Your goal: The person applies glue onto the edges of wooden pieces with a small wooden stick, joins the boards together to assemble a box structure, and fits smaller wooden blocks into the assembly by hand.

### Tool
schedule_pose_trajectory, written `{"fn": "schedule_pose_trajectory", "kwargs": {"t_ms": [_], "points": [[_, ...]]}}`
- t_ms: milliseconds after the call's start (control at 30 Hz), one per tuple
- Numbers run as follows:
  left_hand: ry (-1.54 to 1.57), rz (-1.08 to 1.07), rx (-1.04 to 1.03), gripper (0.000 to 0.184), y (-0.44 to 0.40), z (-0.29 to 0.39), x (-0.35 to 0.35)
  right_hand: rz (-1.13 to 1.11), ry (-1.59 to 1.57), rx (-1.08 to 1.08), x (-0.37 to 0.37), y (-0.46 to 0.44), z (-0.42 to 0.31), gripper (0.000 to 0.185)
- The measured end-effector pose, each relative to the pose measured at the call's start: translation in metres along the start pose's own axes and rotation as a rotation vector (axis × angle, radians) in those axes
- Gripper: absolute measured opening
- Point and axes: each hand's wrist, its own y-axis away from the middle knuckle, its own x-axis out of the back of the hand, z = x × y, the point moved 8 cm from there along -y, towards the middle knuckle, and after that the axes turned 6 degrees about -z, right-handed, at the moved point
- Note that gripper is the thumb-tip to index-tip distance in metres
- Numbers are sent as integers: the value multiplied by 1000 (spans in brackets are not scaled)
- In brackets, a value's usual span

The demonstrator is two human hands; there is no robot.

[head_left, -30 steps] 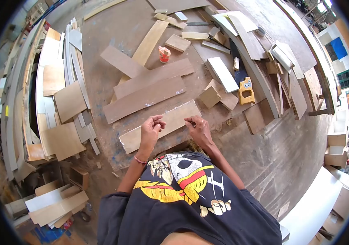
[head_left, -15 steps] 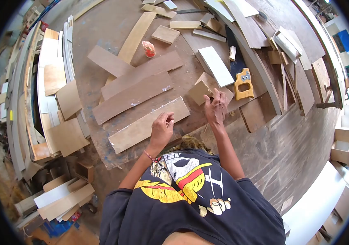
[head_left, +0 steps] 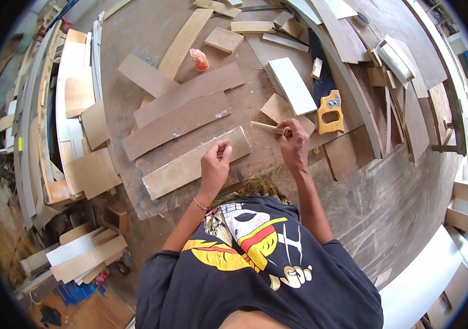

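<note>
My right hand point(head_left: 294, 141) grips a small wooden block point(head_left: 267, 128), tilted so that mostly its thin edge shows. My left hand point(head_left: 216, 163) is closed over the near edge of a pale board point(head_left: 182, 171); whether its curled fingers hold anything small is hidden. Beyond that board lie two brown boards, the nearer one point(head_left: 173, 125) overlapping the farther one point(head_left: 190, 94). Just past my right hand a flat wood piece point(head_left: 280, 108) rests against a white-topped block point(head_left: 293, 86). A handsaw with a yellow handle point(head_left: 330, 113) lies to the right of them.
An orange-and-white cup point(head_left: 200, 60) stands on the brown worktable point(head_left: 135, 189) behind the boards. Wood offcuts point(head_left: 224, 40) are scattered at the far side. A long raised plank point(head_left: 354, 98) borders the right side, and stacked panels point(head_left: 78, 97) stand at the left.
My right hand has moved right from above the pale board and taken hold of the small block, which is now lifted and tilted. The camera view has shifted slightly.
</note>
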Motion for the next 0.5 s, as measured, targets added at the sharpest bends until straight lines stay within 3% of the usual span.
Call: {"fn": "schedule_pose_trajectory", "kwargs": {"t_ms": [67,133,200,333,433,500], "points": [[452,7,99,25,-10,-13,0,-84,-104,164,3,2,-18,22],[576,-38,180,31,-16,-4,2,-104,-200,166,3,6,-23,24],[968,-216,434,35,-14,-2,-16,-145,-256,280,3,11,-36,23],[1025,-265,411,41,-15,3,-24,-149,-134,397,-4,23,-49,31],[1017,-235,333,46,-14,-5,-28,-93,-385,210,-10,26,-28,33],[970,-133,282,47,-13,-8,-25,-137,-894,-197,-30,31,15,30]]}}
